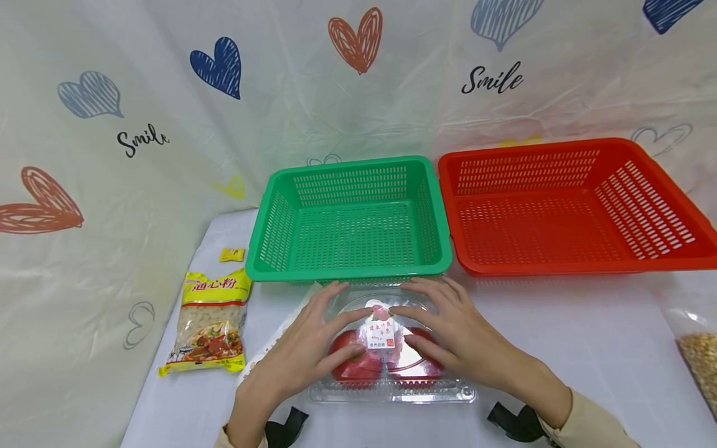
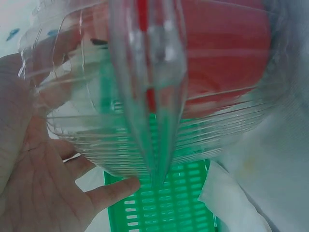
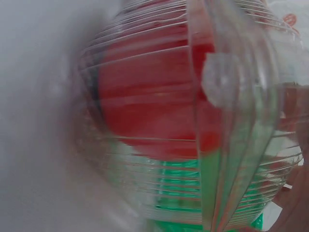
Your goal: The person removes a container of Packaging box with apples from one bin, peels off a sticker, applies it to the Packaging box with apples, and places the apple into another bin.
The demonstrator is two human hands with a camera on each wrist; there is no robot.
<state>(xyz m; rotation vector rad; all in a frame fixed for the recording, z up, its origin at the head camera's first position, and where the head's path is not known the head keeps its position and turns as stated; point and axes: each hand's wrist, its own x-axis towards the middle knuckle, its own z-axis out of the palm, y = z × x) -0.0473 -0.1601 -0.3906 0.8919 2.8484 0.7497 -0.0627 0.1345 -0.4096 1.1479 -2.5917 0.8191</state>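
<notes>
In front of me lies a clear plastic clamshell box (image 1: 392, 393) with a white label (image 1: 380, 334) on its lid. Two red apples (image 1: 356, 361) show through the plastic. My left hand (image 1: 297, 353) is spread over the box's left side, its fingers reaching across the lid. From the other side my right hand (image 1: 462, 333) lies over the lid with fingers extended and a little bent. In the left wrist view the box wall (image 2: 91, 145) stands beside the left palm, and the fingers are spread. The right wrist view shows mostly the ridged box and red apple (image 3: 149, 92).
Behind the box stands a green basket (image 1: 350, 274), with a red basket (image 1: 560, 267) to its right. A pasta bag (image 1: 215, 323) and a small yellow packet (image 1: 232, 255) lie at left. A bag of yellowish grains (image 1: 702, 358) is at the right edge.
</notes>
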